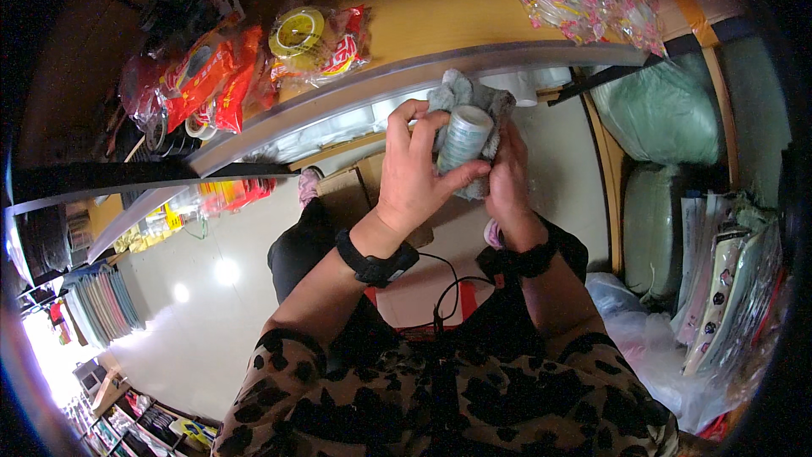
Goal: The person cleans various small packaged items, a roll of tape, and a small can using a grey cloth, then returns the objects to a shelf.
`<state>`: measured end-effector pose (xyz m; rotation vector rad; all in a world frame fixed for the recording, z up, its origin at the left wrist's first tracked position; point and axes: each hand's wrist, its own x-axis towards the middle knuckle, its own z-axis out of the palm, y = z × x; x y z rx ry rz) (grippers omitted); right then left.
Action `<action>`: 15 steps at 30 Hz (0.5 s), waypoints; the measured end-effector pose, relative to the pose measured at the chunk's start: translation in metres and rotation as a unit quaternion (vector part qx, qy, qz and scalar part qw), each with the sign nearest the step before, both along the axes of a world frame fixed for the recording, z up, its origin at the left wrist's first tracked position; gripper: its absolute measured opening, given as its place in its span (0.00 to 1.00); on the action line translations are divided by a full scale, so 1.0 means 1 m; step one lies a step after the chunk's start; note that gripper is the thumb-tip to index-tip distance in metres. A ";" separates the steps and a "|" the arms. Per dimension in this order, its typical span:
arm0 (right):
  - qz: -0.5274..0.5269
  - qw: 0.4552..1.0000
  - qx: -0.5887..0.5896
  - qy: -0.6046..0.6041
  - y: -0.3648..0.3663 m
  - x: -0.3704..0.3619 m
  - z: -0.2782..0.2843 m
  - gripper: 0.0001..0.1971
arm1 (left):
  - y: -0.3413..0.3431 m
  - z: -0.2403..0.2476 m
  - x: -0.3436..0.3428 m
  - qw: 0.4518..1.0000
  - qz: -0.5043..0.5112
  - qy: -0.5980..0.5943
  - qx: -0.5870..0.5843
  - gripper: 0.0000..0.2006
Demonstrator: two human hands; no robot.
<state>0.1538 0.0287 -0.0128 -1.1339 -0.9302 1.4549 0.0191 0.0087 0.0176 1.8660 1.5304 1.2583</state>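
Observation:
Both hands meet in front of the shelf edge, around a pale, ribbed cylinder (463, 142) with a white ring at its top end, which looks like a stack of clear tape rolls. It is tilted, its ring end pointing up and slightly right. My left hand (410, 173) grips it from the left, thumb across its lower end and fingers curled by its upper side. A fluffy grey cloth (457, 91) is bunched behind and around the cylinder. My right hand (507, 176) closes on the cloth from the right, pressing it against the cylinder; some of its fingers are hidden.
Above, a yellowish shelf (406, 13) with a clear front strip bears packaged tape rolls (300, 34) and pink-patterned packets (584, 0). White rolls lie beneath it. A cardboard box (342, 195) stands below. Green bagged bundles (668, 110) and plastic-wrapped goods (719, 288) line the right.

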 end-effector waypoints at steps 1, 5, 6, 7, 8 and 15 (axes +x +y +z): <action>0.010 1.000 -0.006 -0.003 0.001 0.001 0.003 0.21 | 0.001 -0.001 -0.002 1.000 -0.019 -0.010 -0.003 0.31; 0.034 0.997 -0.030 0.063 0.012 0.011 0.013 0.21 | -0.003 0.004 -0.010 0.994 -0.059 -0.083 -0.050 0.28; 0.049 0.992 -0.042 0.109 0.015 0.018 0.015 0.21 | -0.002 0.005 -0.011 0.995 -0.059 -0.069 -0.040 0.27; 0.064 0.984 -0.055 0.155 0.017 0.024 0.017 0.21 | -0.002 0.006 -0.011 0.996 -0.059 -0.055 -0.031 0.26; 0.100 0.993 -0.035 0.044 0.016 0.029 0.022 0.18 | -0.004 0.007 -0.011 0.996 -0.060 -0.056 -0.031 0.26; 0.188 0.964 0.094 -0.161 0.014 0.023 0.028 0.10 | -0.011 -0.003 -0.007 0.991 -0.114 0.033 -0.067 0.25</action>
